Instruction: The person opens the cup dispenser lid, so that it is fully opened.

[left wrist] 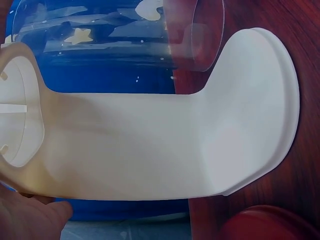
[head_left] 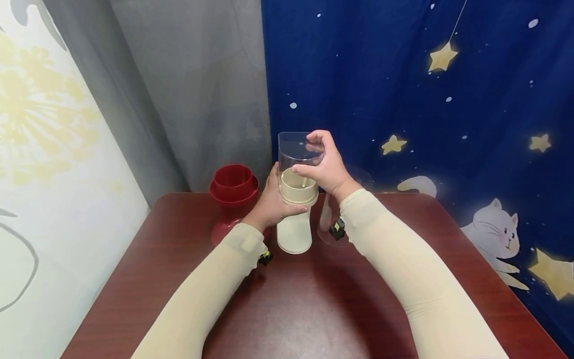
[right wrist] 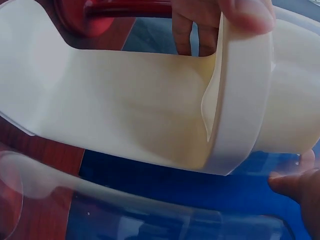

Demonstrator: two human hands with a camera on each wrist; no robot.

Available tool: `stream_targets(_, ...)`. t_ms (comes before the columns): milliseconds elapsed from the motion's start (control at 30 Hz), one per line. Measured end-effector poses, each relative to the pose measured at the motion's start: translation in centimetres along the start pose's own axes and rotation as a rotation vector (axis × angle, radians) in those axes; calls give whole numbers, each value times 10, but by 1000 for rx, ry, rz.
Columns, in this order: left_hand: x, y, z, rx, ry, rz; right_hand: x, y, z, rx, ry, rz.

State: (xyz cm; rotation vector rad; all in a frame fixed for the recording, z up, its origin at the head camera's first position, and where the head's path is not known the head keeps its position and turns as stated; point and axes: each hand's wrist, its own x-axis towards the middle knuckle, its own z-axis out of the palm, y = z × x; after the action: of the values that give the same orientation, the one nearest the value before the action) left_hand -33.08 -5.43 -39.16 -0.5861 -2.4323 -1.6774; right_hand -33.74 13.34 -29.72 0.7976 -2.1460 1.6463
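A cream plastic stand [head_left: 294,234], with a ring-shaped collar at the top and a flat foot, stands upright near the table's far edge. Its white foot and curved back [left wrist: 130,145] fill the left wrist view. My left hand [head_left: 271,202] grips the collar from the left, thumb across the front. Above the collar is a clear plastic cylinder [head_left: 291,145], its lower end around the stand's inner cream ring. My right hand [head_left: 329,167] holds this cylinder from the right, thumb in front and fingers curled round it. How firmly the cylinder sits cannot be seen.
A red stand [head_left: 234,192] of similar shape is to the left, partly behind my left forearm. Another clear cylinder [right wrist: 150,215] stands right of the cream stand. The reddish-brown table [head_left: 287,309] meets a blue starry curtain [head_left: 358,75] and a grey curtain [head_left: 197,75].
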Motion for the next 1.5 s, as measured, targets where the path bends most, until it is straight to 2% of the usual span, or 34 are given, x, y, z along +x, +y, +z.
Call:
stream_targets(233,-2,-1,2,9,-20,-25,-4,3,-2,-18,-11,0)
stream_targets(433,-2,-3,5,11,-19,-22,-5,4,-3,16,-2,-18)
stream_targets(767,-3,0,8,22,-16,-26,-4,5,-4,39,14,-1)
stream_targets(1200,-5,6,3,69,-32,-45,-4,2,-5,78,-3,-35)
stream_targets(1500,-4,6,2,73,-15,-45,-1,1,-5,86,-3,-49)
